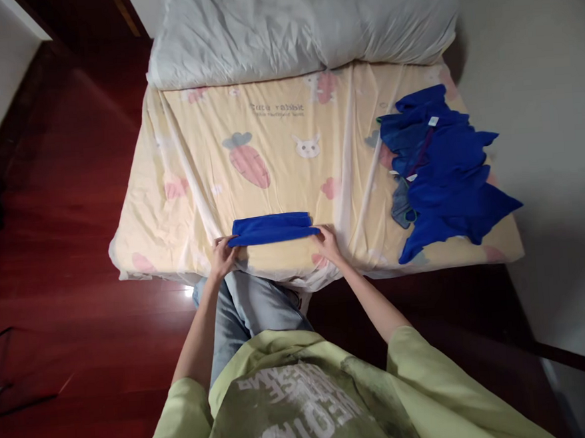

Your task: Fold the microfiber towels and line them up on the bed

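Note:
A blue cloth (272,228), folded into a narrow strip, lies near the front edge of the bed (279,166). My left hand (223,256) pinches its near left corner between thumb and fingers. At the near right corner, my right hand (327,244) grips the same edge. Between the hands the near edge is stretched nearly straight. To the right, a loose heap of blue cloths (450,174) is spread on the bed, with small white tags showing and some darker blue pieces at its left side.
A large pale grey quilt (299,25) is bunched at the bed's far end. The white wall (556,127) stands close on the right. Dark red wooden floor (72,214) runs along the left, where thin black metal legs (13,372) stand.

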The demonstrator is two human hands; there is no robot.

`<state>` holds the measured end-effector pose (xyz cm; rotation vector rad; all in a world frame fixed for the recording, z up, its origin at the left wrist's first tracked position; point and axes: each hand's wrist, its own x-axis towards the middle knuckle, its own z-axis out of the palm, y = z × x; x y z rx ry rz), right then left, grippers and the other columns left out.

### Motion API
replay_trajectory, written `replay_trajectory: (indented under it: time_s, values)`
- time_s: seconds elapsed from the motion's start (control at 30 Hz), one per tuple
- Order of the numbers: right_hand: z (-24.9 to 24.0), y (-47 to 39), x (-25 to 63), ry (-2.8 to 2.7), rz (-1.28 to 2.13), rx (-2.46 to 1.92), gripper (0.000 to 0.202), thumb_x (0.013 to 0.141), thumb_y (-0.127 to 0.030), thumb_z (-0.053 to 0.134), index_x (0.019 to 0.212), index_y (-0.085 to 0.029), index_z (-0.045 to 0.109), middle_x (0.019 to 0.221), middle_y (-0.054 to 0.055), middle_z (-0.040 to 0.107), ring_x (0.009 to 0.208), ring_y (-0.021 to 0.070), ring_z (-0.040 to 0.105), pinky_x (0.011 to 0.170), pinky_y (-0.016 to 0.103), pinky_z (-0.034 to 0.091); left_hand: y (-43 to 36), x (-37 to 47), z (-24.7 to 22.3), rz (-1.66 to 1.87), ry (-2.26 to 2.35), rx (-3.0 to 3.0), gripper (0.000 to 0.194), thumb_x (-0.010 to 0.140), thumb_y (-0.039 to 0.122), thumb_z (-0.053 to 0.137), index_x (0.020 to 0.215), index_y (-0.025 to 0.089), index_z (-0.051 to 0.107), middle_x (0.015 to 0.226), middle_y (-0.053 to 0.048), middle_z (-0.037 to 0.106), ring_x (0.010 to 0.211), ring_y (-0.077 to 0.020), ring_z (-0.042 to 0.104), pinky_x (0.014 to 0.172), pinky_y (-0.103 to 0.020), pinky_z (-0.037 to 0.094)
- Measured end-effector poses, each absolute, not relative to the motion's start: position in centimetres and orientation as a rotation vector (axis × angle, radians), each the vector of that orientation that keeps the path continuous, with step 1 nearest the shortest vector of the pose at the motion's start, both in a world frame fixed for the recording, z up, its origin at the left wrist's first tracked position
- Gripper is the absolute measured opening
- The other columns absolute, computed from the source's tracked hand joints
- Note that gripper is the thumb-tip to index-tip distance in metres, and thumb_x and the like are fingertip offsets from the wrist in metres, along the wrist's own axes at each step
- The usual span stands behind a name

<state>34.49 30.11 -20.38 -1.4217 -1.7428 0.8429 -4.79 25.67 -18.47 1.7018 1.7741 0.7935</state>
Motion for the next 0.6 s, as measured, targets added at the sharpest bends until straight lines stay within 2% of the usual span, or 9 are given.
replay_trajectory:
  time_s: [0.13,0.23,0.43,0.6]
  values:
    - [-20.4,32.7,33.3,-1.545,0.979,-1.559,0.043,0.094,-0.063,0.051,0.091,-0.021,0.059,0.087,0.009,0.069,0.081,0.0240,0.064,0.078,0.037,0.055,28.4,-4.1,-18.0,0.720,1.980,1.521,0.036,0.097,0.042,0.052,0.121,0.018,0.065,0.105,-0.013,0.069,0.111,-0.0300,0.064,0.103,-0.046,0.051]
    - [-20.0,34.3,33.0,-1.615,0.938,-1.653,0.048,0.093,-0.071,0.048,0.081,-0.024,0.053,0.076,0.006,0.065,0.071,0.0209,0.058,0.071,0.033,0.050,30.6,-4.0,-17.5,0.619,2.047,1.522,0.034,0.100,0.041,0.048,0.117,0.017,0.064,0.099,-0.014,0.071,0.109,-0.0313,0.065,0.103,-0.046,0.049]
    - [-19.2,35.5,32.5,-1.664,0.838,-1.831,0.046,0.091,-0.066,0.053,0.072,-0.024,0.052,0.070,0.004,0.063,0.063,0.0181,0.053,0.063,0.030,0.039,33.0,-3.7,-16.8,0.398,2.137,1.583,0.037,0.104,0.042,0.044,0.122,0.017,0.065,0.103,-0.016,0.075,0.117,-0.0358,0.062,0.105,-0.049,0.044]
    - [-18.7,35.7,32.2,-1.643,0.838,-1.864,0.045,0.089,-0.062,0.059,0.067,-0.024,0.051,0.066,0.003,0.062,0.064,0.0183,0.056,0.061,0.028,0.039,33.5,-3.9,-16.5,0.325,2.175,1.638,0.039,0.105,0.043,0.044,0.132,0.021,0.062,0.107,-0.014,0.074,0.120,-0.0358,0.060,0.106,-0.050,0.042]
